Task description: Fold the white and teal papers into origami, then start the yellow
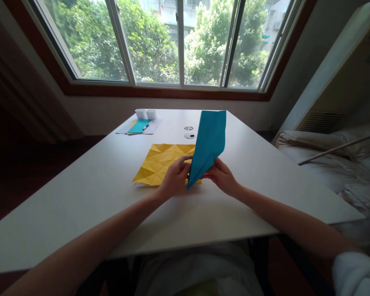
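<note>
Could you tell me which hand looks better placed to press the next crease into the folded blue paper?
Probably the left hand: it grips the blue paper at its narrow lower tip, above the yellow sheet. The right hand pinches the lower edge from behind, steadying it.

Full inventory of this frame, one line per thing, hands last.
folded blue paper: 1, blue, held up over the table centre
creased yellow sheet: 1, yellow, flat on the table under the hands
white table: 1, white, fills the foreground
paper stack: 1, blue on yellow on white, far left of the table
white cups: 2, white, behind the stack
window: 1, trees outside
left hand: 1, fingers pinching the blue paper
right hand: 1, fingers pinching the blue paper
</note>
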`<state>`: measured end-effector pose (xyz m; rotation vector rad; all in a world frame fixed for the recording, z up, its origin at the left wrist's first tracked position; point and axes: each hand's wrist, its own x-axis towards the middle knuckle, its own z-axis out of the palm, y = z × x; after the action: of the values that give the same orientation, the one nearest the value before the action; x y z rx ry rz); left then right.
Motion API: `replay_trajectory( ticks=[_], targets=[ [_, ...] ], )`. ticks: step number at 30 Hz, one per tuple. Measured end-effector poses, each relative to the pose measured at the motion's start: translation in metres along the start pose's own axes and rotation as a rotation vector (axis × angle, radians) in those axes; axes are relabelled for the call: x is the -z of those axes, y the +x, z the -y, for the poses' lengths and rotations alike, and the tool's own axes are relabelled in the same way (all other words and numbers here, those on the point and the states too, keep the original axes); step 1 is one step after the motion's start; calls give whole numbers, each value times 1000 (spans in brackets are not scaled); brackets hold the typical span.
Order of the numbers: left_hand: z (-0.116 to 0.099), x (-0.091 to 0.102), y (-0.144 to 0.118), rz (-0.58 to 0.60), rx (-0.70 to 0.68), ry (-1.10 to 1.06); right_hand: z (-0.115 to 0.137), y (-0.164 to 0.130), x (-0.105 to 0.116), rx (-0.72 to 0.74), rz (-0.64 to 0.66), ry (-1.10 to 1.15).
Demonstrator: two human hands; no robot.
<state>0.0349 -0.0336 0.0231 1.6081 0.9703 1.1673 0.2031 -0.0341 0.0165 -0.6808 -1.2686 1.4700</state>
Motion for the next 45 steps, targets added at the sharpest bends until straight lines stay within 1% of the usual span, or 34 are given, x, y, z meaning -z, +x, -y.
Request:
replay_trajectory(
  ticks=[2, 5, 9, 11, 14, 17, 19, 23, 25, 28, 30, 32, 34, 36, 37, 39, 43, 45],
  targets=[
    [0, 0, 1, -2, 41, -23, -2, 0, 1, -1, 36, 14],
    [0, 0, 2, 42, 82, -69, -1, -1, 1, -20, 98, 29],
    [0, 2, 2, 134, 151, -208, 5, -2, 2, -63, 116, 53],
    [1, 3, 2, 156, 175, -258, 7, -3, 2, -78, 127, 74],
    [1, 7, 4, 130, 188, -235, 8, -3, 3, -97, 154, 47],
    [1, 11, 8, 49, 211, -173, 9, -2, 4, -52, 152, -32],
    [1, 15, 10, -38, 209, -148, 10, 1, 7, 22, 81, -89],
    [2, 26, 16, -249, 199, -180, 14, 8, 18, 182, -171, -277],
    [3, 31, 18, -308, 205, -174, 16, 12, 25, 217, -245, -376],
    [1, 38, 20, -348, 182, -91, 18, 15, 34, 197, -289, -459],
    [-1, 42, 20, -386, 144, -41, 17, 16, 38, 173, -307, -474],
    [-4, 47, 22, -421, 87, -15, 16, 16, 41, 150, -338, -434],
    [-8, 52, 23, -426, 30, 17, 15, 17, 43, 120, -377, -361],
    [-11, 57, 25, -385, 14, 91, 14, 17, 44, 95, -391, -310],
    [-13, 60, 25, -353, 21, 150, 13, 18, 44, 94, -377, -304],
    [-17, 65, 25, -290, 24, 321, 12, 19, 43, 102, -298, -329],
    [-29, 78, 22, -222, -57, 803, 6, 23, 37, 93, -114, -452],
    [-35, 88, 21, -180, -21, 968, 2, 25, 31, 101, -48, -539]
  ],
)
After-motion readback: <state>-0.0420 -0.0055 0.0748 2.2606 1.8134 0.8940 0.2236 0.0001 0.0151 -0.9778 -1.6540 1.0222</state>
